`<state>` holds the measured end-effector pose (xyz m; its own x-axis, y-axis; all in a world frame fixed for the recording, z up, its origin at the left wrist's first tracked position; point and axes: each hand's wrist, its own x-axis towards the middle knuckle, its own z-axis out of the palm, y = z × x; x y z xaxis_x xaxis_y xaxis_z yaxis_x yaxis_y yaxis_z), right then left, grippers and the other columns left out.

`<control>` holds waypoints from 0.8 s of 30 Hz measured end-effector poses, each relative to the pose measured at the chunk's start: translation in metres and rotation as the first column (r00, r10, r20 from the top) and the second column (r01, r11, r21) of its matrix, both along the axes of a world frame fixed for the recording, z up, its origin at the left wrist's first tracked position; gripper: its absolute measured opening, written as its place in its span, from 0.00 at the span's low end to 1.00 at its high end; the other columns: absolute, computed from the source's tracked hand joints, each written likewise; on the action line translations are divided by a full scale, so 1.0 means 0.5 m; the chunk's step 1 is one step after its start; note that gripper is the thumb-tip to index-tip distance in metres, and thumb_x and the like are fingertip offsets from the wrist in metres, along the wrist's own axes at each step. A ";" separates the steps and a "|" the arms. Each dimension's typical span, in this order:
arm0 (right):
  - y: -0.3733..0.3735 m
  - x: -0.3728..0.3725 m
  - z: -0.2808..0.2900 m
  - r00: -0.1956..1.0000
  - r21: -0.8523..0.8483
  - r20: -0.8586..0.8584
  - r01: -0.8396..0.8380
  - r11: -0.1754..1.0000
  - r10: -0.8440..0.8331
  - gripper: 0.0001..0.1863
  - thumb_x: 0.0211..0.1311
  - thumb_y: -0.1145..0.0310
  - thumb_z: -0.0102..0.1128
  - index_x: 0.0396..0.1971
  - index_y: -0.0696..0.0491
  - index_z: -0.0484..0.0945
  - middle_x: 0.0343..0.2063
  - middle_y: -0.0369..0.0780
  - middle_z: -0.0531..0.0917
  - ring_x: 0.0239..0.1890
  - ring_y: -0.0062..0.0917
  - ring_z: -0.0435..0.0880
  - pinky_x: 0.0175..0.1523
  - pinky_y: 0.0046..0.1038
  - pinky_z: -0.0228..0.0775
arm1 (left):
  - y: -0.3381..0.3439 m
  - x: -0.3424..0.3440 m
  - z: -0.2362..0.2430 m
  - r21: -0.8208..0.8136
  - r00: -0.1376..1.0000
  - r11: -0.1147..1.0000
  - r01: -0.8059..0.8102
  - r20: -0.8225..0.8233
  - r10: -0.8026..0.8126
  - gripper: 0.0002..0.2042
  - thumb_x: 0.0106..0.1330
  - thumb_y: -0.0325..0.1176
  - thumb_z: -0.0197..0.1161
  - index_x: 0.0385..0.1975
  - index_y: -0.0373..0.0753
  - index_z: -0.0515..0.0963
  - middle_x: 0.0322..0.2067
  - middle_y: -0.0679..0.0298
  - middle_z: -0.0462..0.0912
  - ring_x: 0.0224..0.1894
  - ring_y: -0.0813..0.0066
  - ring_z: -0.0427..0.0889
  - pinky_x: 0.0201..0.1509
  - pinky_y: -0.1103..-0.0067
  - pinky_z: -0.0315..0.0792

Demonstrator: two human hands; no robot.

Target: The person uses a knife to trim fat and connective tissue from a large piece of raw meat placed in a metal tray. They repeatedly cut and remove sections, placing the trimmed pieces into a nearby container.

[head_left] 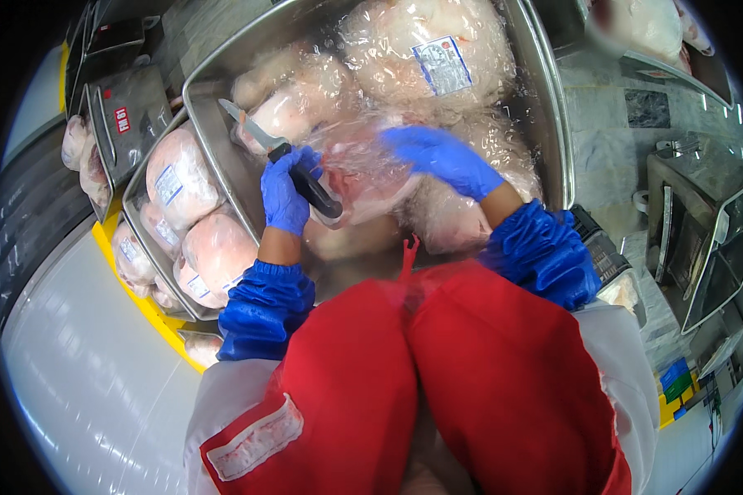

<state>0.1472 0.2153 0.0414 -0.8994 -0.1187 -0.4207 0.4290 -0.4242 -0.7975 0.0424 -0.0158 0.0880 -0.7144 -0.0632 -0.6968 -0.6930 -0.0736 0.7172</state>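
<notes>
My left hand (286, 194), in a blue glove, is closed around a knife (312, 188). Its black handle points down to the right, and its light blade slants up to the left. Beneath lies a piece of pink and pale meat (363, 177), partly covered by clear plastic film (351, 136). Over the right side of that meat, my right hand (447, 159), also gloved in blue, reaches leftward. Motion smears its fingers, so whether they grip the film cannot be told. All this is inside a deep metal bin (563, 124).
More plastic-wrapped meat (425, 49) with a label fills the bin's far part. At left, a second metal bin (191, 309) holds several wrapped, labelled pieces (182, 169), beside a yellow edge (144, 305). A metal cart (698, 214) stands at right on the tiled floor (594, 115).
</notes>
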 end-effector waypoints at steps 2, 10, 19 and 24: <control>0.090 0.038 -0.136 0.930 0.467 -0.112 0.361 0.807 -0.351 0.13 0.60 0.71 0.48 0.43 0.56 0.75 0.42 0.39 0.79 0.43 0.22 0.77 0.50 0.23 0.68 | 0.011 -0.002 0.013 -0.007 1.000 1.000 -0.012 -0.010 0.012 0.10 0.56 0.29 0.55 0.37 0.36 0.70 0.33 0.56 0.78 0.37 0.58 0.78 0.44 0.67 0.71; -0.008 0.012 -0.065 0.957 -0.524 0.286 0.194 0.829 -0.043 0.14 0.61 0.66 0.49 0.43 0.57 0.74 0.41 0.39 0.77 0.41 0.24 0.77 0.47 0.27 0.70 | -0.013 0.003 -0.023 0.089 0.995 0.992 -0.090 -0.027 0.093 0.11 0.56 0.27 0.56 0.38 0.34 0.69 0.34 0.56 0.78 0.38 0.60 0.77 0.46 0.69 0.72; -0.128 -0.017 0.091 0.939 0.710 -0.184 -0.078 0.700 0.291 0.32 0.49 0.71 0.54 0.57 0.53 0.57 0.41 0.55 0.72 0.43 0.50 0.72 0.46 0.39 0.67 | 0.110 0.034 -0.001 0.252 0.995 0.964 0.083 0.030 -0.093 0.08 0.60 0.26 0.53 0.38 0.32 0.69 0.31 0.58 0.77 0.36 0.66 0.78 0.43 0.76 0.73; -0.096 0.012 0.071 0.958 0.778 -0.105 -0.088 0.622 0.268 0.34 0.50 0.73 0.54 0.59 0.56 0.52 0.46 0.55 0.70 0.46 0.50 0.72 0.52 0.37 0.66 | 0.139 0.061 -0.032 0.235 0.968 0.939 0.252 -0.047 -0.248 0.13 0.61 0.27 0.54 0.46 0.37 0.67 0.38 0.62 0.74 0.39 0.73 0.76 0.45 0.78 0.71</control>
<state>0.1533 0.1671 0.0771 -0.9661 -0.0051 -0.2581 0.2299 0.4377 -0.8692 0.0731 0.0538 0.0720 -0.6975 0.2842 -0.6578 -0.6992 -0.0688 0.7117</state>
